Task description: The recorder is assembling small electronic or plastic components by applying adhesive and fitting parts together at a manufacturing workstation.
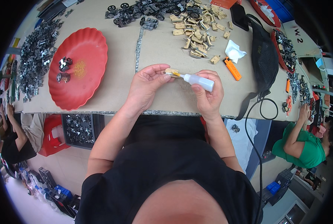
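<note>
Between the thumb and fingers of my left hand (147,84) is a small tan part (171,71), tilted above the table. My right hand (210,98) grips a small translucent squeeze bottle (201,82) with a thin nozzle. The nozzle's yellowish tip reaches the tan part; whether it touches cannot be made out. Beyond my hands lies a heap of similar tan parts (198,31), some with metal edges. Black wheeled toy-like chassis (149,23) are piled behind and left of that heap.
A red scalloped plate (95,84) at left holds a few small wheeled pieces. Farther left spreads a pile of dark metal parts (36,56). At right lie an orange utility knife (232,69), a crumpled white tissue (235,51) and a black bag (264,52). Co-workers sit on both sides.
</note>
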A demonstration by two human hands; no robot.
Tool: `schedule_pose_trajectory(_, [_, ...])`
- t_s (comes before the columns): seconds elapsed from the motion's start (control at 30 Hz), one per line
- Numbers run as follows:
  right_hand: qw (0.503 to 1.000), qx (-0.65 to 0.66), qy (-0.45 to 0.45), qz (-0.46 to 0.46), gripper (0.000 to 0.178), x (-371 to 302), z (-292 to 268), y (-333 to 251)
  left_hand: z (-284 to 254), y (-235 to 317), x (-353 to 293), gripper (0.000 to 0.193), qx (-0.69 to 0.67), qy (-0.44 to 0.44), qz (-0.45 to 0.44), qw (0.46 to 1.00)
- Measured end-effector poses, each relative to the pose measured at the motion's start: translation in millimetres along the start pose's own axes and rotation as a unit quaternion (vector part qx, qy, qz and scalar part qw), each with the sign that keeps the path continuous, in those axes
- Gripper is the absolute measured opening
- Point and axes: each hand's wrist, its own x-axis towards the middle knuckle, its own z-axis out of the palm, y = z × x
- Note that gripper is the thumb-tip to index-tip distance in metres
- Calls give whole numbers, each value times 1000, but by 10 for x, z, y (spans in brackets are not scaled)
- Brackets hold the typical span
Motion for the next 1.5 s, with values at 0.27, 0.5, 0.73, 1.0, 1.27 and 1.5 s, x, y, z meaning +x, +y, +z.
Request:
schedule_pose_trajectory(0.27, [1000,-10,6,-5,29,23,0,6,-3,-8,-2,25,3,-3,3,1000])
schedule_pose_trajectory(0.5, [1000,-25,11,-13,29,28,-9,17,4,6,-2,25,10,1,-3,1000])
schedule_pose_trajectory(0.73, [999,-26,20,-8,28,22,-8,13,-12,-2,6,25,-3,-5,-1,1000])
schedule_pose_trajectory(1.0, [1000,-19,18,-10,28,14,-30,27,-28,-5,12,24,-10,-6,-2,1000])
schedule_pose_trajectory(1.27, [1000,6,18,-1,29,12,-7,26,-5,-1,1,25,5,-8,4,1000])
schedule_pose_trajectory(1.5, [1000,2,21,-5,29,20,5,31,4,-2,-5,25,15,-10,6,1000])
